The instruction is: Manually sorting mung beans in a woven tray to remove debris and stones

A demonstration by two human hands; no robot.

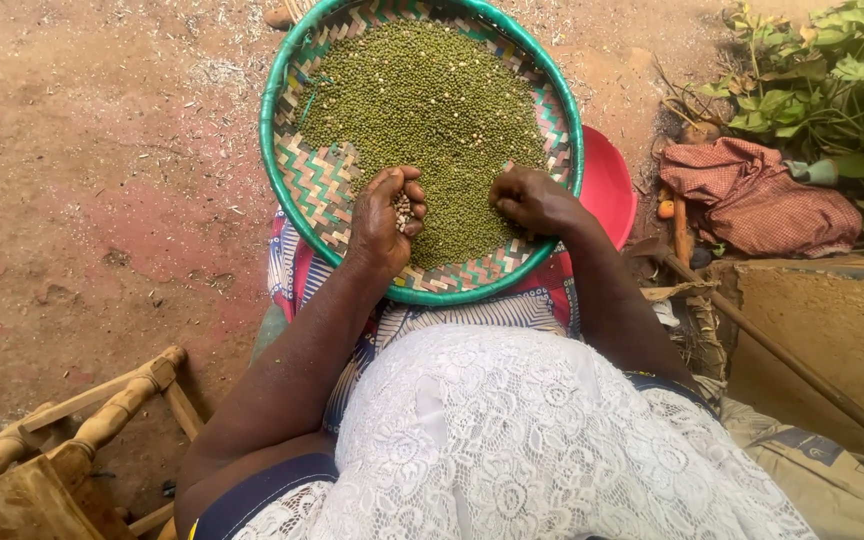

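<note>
A round woven tray [324, 186] with a green rim rests on my lap, patterned in green, red and white. A wide heap of small green beans [422, 100] covers most of it. My left hand [388, 212] is cupped over the tray's near part, fingers curled around a small handful of pale picked-out bits. My right hand [534, 200] lies palm down on the near right edge of the bean heap, fingertips touching the beans.
A red plastic basin [610, 182] sticks out under the tray's right side. A checked reddish cloth [762, 195] and leafy plants [832, 80] lie at right, with a long wooden stick [782, 355]. A bamboo chair frame [82, 420] stands at lower left on bare earth.
</note>
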